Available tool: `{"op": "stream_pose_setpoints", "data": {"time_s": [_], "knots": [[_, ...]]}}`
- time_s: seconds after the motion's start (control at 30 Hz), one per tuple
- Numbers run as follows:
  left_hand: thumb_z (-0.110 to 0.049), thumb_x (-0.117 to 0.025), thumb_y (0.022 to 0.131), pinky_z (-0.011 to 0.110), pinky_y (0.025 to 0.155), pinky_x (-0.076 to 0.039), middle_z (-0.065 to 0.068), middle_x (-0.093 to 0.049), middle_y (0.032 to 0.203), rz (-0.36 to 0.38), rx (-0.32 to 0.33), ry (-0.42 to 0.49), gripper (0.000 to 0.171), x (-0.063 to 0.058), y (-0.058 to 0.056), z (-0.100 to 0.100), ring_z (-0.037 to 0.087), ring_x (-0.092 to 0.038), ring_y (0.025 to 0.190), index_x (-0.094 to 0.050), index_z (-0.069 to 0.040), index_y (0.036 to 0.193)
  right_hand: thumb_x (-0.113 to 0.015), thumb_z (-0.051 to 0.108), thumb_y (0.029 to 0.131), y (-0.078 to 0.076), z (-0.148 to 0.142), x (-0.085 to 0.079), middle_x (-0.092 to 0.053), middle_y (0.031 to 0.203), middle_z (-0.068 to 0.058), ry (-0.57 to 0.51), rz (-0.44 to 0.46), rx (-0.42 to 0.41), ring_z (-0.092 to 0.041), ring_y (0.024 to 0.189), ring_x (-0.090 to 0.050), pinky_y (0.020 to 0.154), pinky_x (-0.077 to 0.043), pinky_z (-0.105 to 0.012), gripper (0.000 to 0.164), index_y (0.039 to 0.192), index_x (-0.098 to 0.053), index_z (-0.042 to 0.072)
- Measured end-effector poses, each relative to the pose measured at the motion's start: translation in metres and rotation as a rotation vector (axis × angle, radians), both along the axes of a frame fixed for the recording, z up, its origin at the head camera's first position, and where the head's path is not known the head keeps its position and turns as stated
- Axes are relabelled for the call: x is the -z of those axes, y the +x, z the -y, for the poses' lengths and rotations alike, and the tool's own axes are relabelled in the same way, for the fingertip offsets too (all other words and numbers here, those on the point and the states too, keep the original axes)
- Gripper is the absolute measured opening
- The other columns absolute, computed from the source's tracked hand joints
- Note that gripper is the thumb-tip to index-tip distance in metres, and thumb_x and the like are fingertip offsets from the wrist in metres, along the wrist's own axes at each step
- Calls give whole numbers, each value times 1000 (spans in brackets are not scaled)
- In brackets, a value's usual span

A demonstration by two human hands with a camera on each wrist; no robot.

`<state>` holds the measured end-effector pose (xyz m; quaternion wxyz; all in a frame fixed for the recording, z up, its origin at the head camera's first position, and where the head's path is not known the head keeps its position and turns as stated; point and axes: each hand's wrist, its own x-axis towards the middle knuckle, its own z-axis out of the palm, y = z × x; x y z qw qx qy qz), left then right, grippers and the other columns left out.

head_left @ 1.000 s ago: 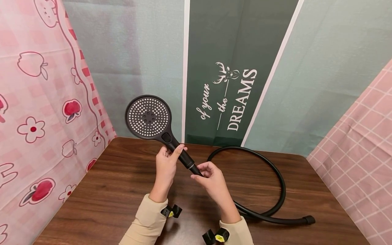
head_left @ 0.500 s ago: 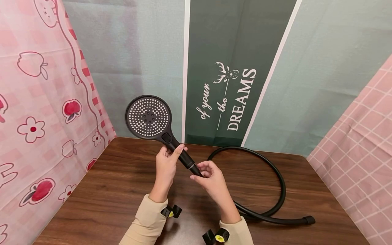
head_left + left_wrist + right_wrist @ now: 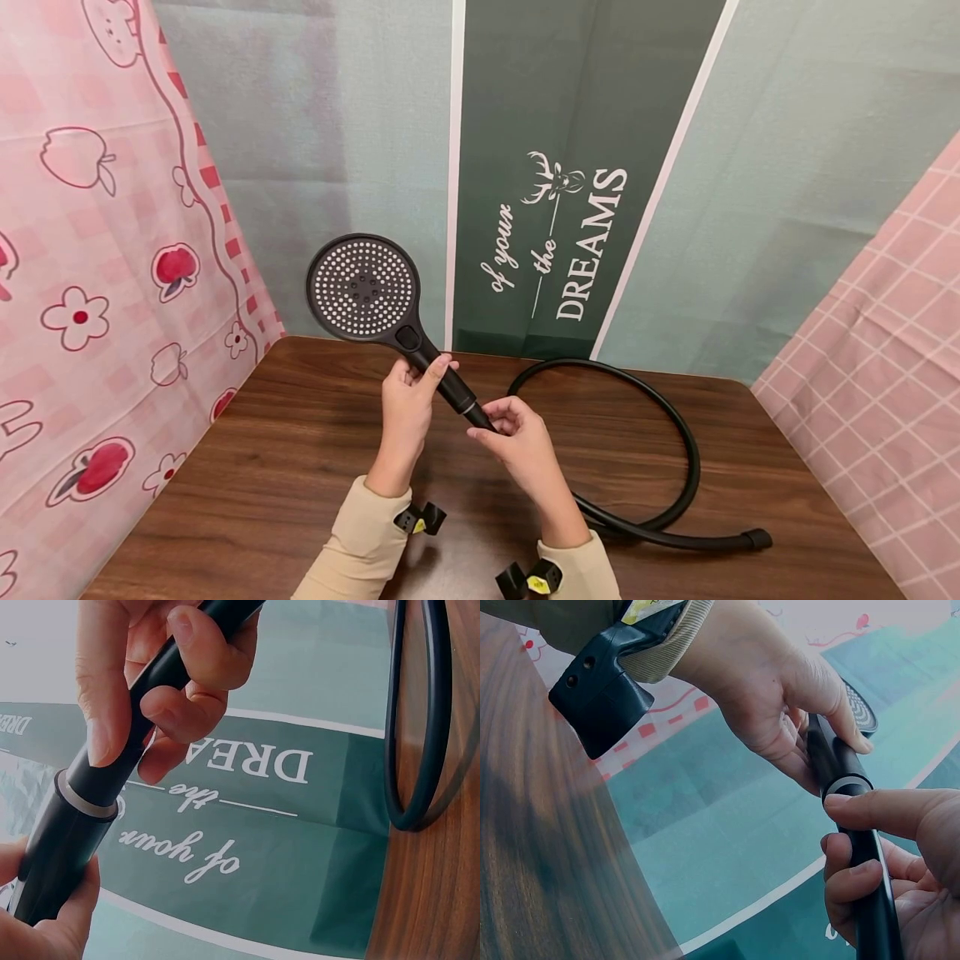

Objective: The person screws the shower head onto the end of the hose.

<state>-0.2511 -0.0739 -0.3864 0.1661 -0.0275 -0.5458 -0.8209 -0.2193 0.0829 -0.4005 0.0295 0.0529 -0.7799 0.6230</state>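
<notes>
A black shower head [image 3: 363,287] with pale nozzles tilts up to the left above the table in the head view. My left hand [image 3: 408,400] grips its handle [image 3: 455,389] below the button, thumb across the front. At the handle's lower end, my right hand [image 3: 521,433] pinches the black hose end [image 3: 866,859] between thumb and fingers. A pale ring [image 3: 82,796] marks the joint between handle and hose end in the left wrist view. From behind the right hand the black hose [image 3: 686,450] loops over the table, its free end fitting [image 3: 759,539] lying at the right.
The brown wooden table [image 3: 300,417] runs back to a green fabric backdrop [image 3: 570,83] with white lettering. Pink printed cloth [image 3: 82,250] hangs on the left, and pink checked cloth [image 3: 877,358] on the right. Each wrist carries a small black camera mount [image 3: 528,577].
The fingers of my right hand shift slightly at the hose end. My left hand, the shower head and the hose loop stay nearly where they were.
</notes>
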Motion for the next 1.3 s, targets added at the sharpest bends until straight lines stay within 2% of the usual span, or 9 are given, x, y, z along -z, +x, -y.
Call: {"op": "stream_pose_setpoints", "data": {"time_s": [0.2,0.47,0.77,0.97,1.3], "knots": [[-12,-69,94,21,81,-55,0,-76,86,0,-1,-4,24,0,0,-1,14,-74,88,-58,1,111,-83,8,79,0,0,1,-69,88,-10,14,-6,12,-11,61,-51,51,-42,-23,32,106,-66,2],[-13,-69,94,21,82,-55,0,-76,86,4,-2,-5,25,0,0,-1,19,-75,91,-58,1,111,-83,9,79,1,-1,-1,-69,84,-9,14,-9,6,-10,57,-48,50,-41,-23,31,105,-67,3],[-13,-69,94,21,82,-54,0,-76,85,4,2,-2,24,0,0,0,17,-74,91,-58,1,111,-81,3,79,0,0,-2,-66,97,-15,-30,-15,-35,-11,71,-57,58,-43,-22,36,108,-61,0],[-13,-69,94,21,82,-55,-1,-76,85,1,4,0,24,2,-1,0,16,-75,90,-58,1,110,-82,3,78,0,0,-2,-67,88,-14,1,-17,-25,-10,67,-54,56,-41,-22,33,105,-62,0],[-12,-69,94,21,82,-55,-2,-76,85,1,-2,-7,24,1,0,1,15,-75,88,-58,1,111,-82,8,80,2,0,-2,-68,85,-10,28,-9,-9,-11,63,-51,52,-41,-23,32,106,-65,2]]}}
